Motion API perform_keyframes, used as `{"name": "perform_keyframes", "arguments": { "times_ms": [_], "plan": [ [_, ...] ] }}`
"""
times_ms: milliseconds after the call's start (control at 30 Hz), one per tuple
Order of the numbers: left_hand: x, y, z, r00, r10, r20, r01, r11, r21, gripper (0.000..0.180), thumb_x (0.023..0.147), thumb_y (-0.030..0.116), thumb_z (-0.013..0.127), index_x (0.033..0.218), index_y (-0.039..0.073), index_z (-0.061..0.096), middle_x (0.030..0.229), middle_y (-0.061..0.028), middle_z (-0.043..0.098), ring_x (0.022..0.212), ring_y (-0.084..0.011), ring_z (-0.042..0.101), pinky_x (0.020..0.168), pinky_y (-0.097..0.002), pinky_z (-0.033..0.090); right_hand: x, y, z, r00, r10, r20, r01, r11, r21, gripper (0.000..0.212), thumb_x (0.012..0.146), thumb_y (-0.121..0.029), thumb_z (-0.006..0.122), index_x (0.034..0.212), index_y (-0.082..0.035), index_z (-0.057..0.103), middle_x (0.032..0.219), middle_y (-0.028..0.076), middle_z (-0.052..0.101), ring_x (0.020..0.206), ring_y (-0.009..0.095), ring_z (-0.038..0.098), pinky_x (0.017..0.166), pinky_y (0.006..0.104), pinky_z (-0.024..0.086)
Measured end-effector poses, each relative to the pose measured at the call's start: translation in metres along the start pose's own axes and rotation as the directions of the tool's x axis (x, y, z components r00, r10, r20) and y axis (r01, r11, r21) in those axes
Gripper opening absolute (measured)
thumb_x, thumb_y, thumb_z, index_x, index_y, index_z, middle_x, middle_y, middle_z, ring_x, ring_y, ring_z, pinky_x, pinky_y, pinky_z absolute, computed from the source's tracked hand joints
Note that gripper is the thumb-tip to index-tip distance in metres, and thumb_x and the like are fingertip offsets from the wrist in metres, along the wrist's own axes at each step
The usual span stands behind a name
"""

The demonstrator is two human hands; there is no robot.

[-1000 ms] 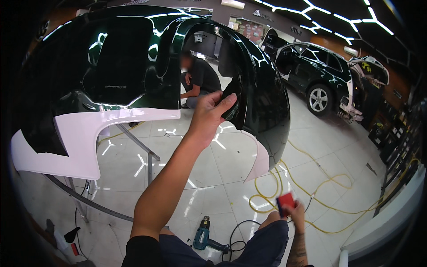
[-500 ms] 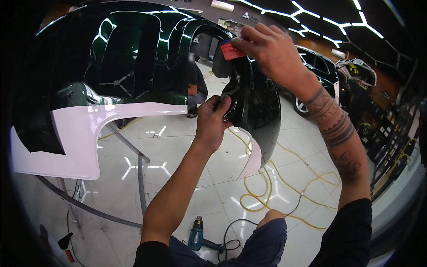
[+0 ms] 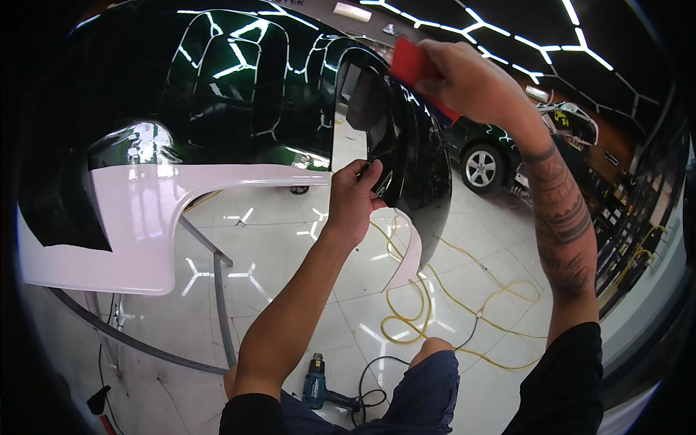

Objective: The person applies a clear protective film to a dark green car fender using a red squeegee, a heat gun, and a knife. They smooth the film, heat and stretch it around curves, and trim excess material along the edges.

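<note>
A pinkish-white car body panel (image 3: pixel 138 243) fills the left, with glossy dark green wrap film (image 3: pixel 217 80) over its upper part. At the panel's right end a dark strip (image 3: pixel 431 181) curves down, with a pale lower tip (image 3: pixel 406 257). My left hand (image 3: pixel 353 206) is closed on the inner dark edge of this strip, thumb on top. My right hand (image 3: pixel 478 83) pinches a red squeegee (image 3: pixel 415 64) against or just above the strip's upper outer curve. Motion blurs that hand, and I cannot tell whether the squeegee touches.
A teal heat gun (image 3: pixel 316 384) lies on the tiled floor by my knees, its dark cord beside it. Yellow hose (image 3: pixel 406 330) loops across the floor. A grey metal stand (image 3: pixel 220 304) is under the panel. A dark car (image 3: pixel 471 148) stands behind at right.
My right hand has swung the squeegee outward, from the strip's inner upper edge to its outer curve. My left hand keeps its hold. The view has shifted slightly.
</note>
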State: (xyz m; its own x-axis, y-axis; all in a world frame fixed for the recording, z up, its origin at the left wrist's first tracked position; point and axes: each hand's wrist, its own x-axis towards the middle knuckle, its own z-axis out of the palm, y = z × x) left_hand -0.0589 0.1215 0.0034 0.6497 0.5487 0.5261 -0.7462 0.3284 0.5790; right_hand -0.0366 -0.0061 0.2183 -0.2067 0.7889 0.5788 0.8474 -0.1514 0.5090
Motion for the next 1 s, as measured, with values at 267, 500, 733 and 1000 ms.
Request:
{"name": "perform_keyframes", "arguments": {
  "times_ms": [267,500,733,1000],
  "plan": [
    [-0.004,0.000,0.002,0.999,0.044,-0.020,-0.044,0.999,0.003,0.021,0.094,0.024,0.059,0.095,0.003,0.058,0.082,-0.0040,0.064,0.063,-0.0110,0.063,0.055,-0.0261,0.053,-0.037,-0.035,0.062,0.986,0.154,-0.069,-0.149,0.987,0.067,0.006,0.085,-0.006,0.052,0.087,0.000,0.052,0.073,0.020,0.061,0.069,0.041,0.061,0.061,0.0486,0.049],
    [0.003,0.001,-0.002,0.999,-0.041,-0.022,0.041,0.999,0.024,0.021,0.095,0.023,0.056,0.096,0.001,0.058,0.084,-0.0056,0.065,0.067,-0.0121,0.064,0.057,-0.0255,0.054,-0.054,-0.036,0.009,0.954,0.298,0.030,-0.297,0.928,0.226,0.025,0.081,-0.010,0.063,0.104,-0.001,0.058,0.085,0.020,0.063,0.082,0.037,0.059,0.074,0.0446,0.044],
    [0.005,-0.011,-0.003,0.995,-0.082,-0.063,0.082,0.997,-0.008,0.020,0.095,0.022,0.057,0.093,0.002,0.058,0.081,-0.0049,0.064,0.067,-0.0131,0.063,0.056,-0.0265,0.051,-0.029,0.001,0.035,0.948,-0.305,-0.093,0.227,0.849,-0.477,0.021,0.074,-0.015,0.061,0.094,-0.009,0.064,0.096,0.006,0.057,0.093,0.021,0.056,0.073,0.0351,0.043],
    [0.012,-0.010,-0.007,0.996,-0.066,0.057,0.069,0.997,-0.047,0.018,0.096,0.021,0.054,0.093,0.004,0.059,0.082,-0.0030,0.064,0.067,-0.0102,0.062,0.058,-0.0250,0.049,-0.119,-0.070,0.054,0.943,-0.305,0.132,0.333,0.876,-0.349,0.035,0.070,-0.019,0.060,0.103,-0.008,0.067,0.097,0.005,0.051,0.091,0.019,0.051,0.079,0.0345,0.041]
  ]
}}
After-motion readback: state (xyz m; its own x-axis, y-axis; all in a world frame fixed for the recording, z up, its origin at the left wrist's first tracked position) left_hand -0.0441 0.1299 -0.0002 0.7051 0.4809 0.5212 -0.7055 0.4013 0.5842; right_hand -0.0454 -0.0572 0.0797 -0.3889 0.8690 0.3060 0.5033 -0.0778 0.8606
